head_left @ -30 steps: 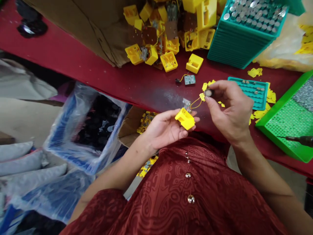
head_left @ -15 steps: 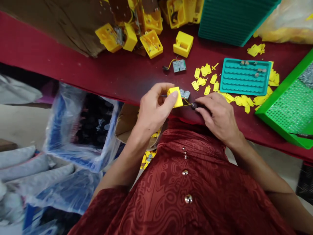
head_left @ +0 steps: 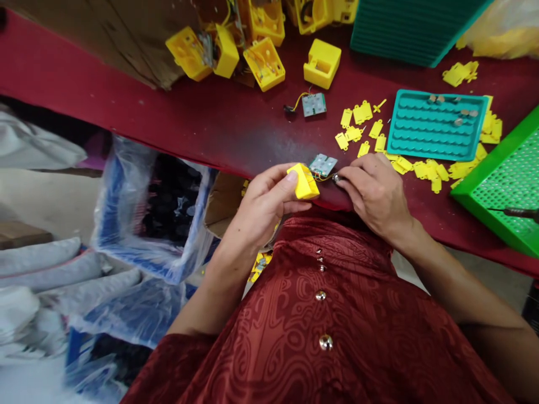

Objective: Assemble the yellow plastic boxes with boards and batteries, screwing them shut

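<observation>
My left hand (head_left: 269, 196) is closed around a small yellow plastic case (head_left: 304, 183), thumb on its top face. Between thumb and fingers, my right hand (head_left: 374, 191) pinches a small dark round part (head_left: 336, 178) that has thin yellow wires on it. Those wires run towards a circuit board (head_left: 323, 165), which sits between the two hands, close to the case. Farther back on the red tabletop lies a second circuit board (head_left: 314, 105) with its own wired black part (head_left: 289, 109).
Yellow cases (head_left: 322, 63) stand along the back. A teal ridged tray (head_left: 438, 126) holds several small round pieces, with flat yellow pieces (head_left: 362, 112) scattered around. A green perforated basket (head_left: 505, 185) is at right; a lined blue crate (head_left: 168, 269) stands below left.
The yellow case in my left hand has tilted, showing its side, and my left fingers have spread below it. The circuit board between my hands is now more exposed. The view has shifted slightly.
</observation>
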`<state>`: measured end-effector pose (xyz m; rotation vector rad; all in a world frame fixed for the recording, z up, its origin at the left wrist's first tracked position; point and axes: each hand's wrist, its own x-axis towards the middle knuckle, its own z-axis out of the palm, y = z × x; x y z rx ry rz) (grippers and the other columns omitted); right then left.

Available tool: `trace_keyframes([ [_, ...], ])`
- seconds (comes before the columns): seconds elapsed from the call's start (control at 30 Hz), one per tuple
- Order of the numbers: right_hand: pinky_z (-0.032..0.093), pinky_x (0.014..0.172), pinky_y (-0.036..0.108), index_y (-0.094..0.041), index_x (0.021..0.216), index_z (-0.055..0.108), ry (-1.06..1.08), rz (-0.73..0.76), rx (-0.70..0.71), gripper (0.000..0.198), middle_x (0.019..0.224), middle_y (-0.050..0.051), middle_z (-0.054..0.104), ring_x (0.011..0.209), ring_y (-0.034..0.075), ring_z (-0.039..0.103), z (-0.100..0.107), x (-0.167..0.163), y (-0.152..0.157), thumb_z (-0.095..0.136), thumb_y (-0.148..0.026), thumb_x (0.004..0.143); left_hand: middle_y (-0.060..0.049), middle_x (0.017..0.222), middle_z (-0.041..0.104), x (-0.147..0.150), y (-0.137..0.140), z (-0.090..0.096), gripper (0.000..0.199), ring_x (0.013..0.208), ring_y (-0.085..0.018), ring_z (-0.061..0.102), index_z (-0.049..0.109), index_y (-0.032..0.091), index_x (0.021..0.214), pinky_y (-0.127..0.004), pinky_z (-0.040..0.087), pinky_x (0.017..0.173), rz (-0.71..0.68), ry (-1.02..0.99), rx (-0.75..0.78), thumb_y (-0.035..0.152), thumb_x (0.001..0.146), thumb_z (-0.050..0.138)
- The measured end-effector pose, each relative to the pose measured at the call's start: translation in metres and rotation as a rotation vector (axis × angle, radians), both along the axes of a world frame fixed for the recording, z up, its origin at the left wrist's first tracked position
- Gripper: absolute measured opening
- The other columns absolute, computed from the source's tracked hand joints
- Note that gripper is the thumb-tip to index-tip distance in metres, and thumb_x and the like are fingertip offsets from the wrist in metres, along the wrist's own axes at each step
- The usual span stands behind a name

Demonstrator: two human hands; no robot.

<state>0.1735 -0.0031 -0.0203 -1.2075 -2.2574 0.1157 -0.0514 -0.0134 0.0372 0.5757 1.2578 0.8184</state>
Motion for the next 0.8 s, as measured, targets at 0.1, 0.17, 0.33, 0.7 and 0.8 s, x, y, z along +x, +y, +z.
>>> trace_keyframes([
  [0.1, 0.053, 0.082, 0.036, -0.017, 0.101, 0.073, 0.105, -0.041, -0.051, 0.014, 0.094, 0.007, 0.072, 0.089, 0.021, 0.064, 0.014, 0.004, 0.000, 0.062, -0.022, 0.108, -0.007, 0.099, 0.083, 0.001, 0.005, 0.004, 0.026, 0.083, -0.018, 0.082, 0.076, 0.015, 0.103, -0.023, 0.068, 0.070, 0.017, -0.108, -0.043, 0.036, 0.091, 0.085],
  [0.17, 0.056, 0.084, 0.036, -0.019, 0.103, 0.074, 0.187, -0.127, -0.098, 0.010, 0.096, 0.007, 0.075, 0.092, 0.021, 0.069, 0.029, 0.009, -0.003, 0.066, -0.022, 0.106, -0.008, 0.094, 0.083, 0.003, 0.011, 0.005, 0.021, 0.077, -0.017, 0.082, 0.075, 0.013, 0.102, -0.020, 0.066, 0.065, -0.005, -0.218, -0.118, 0.034, 0.099, 0.076],
  [0.33, 0.056, 0.076, 0.031, -0.020, 0.098, 0.077, 0.317, -0.260, -0.304, 0.004, 0.095, 0.005, 0.077, 0.088, 0.018, 0.072, 0.055, 0.018, -0.027, 0.073, -0.018, 0.098, -0.016, 0.096, 0.085, 0.013, 0.020, -0.004, 0.036, 0.068, -0.018, 0.081, 0.075, 0.007, 0.119, -0.023, 0.066, 0.062, -0.195, -0.544, -0.416, 0.031, 0.110, 0.049],
  [0.7, 0.058, 0.069, 0.022, -0.023, 0.090, 0.082, 0.741, -0.375, -0.814, 0.004, 0.088, 0.000, 0.079, 0.077, 0.011, 0.071, 0.063, 0.028, -0.049, 0.080, -0.023, 0.087, -0.006, 0.098, 0.081, 0.045, 0.008, 0.007, 0.017, 0.081, -0.015, 0.080, 0.078, 0.013, 0.106, -0.022, 0.067, 0.070, -0.020, -0.385, -0.279, 0.015, 0.105, 0.062],
  [0.8, 0.061, 0.072, 0.022, -0.024, 0.091, 0.083, 0.833, -0.368, -0.825, 0.006, 0.091, 0.000, 0.080, 0.080, 0.012, 0.072, 0.065, 0.028, -0.042, 0.082, -0.022, 0.085, -0.008, 0.099, 0.082, 0.044, 0.003, 0.007, 0.013, 0.085, -0.016, 0.081, 0.079, 0.012, 0.100, -0.023, 0.068, 0.076, -0.046, -0.390, -0.316, 0.016, 0.102, 0.068],
])
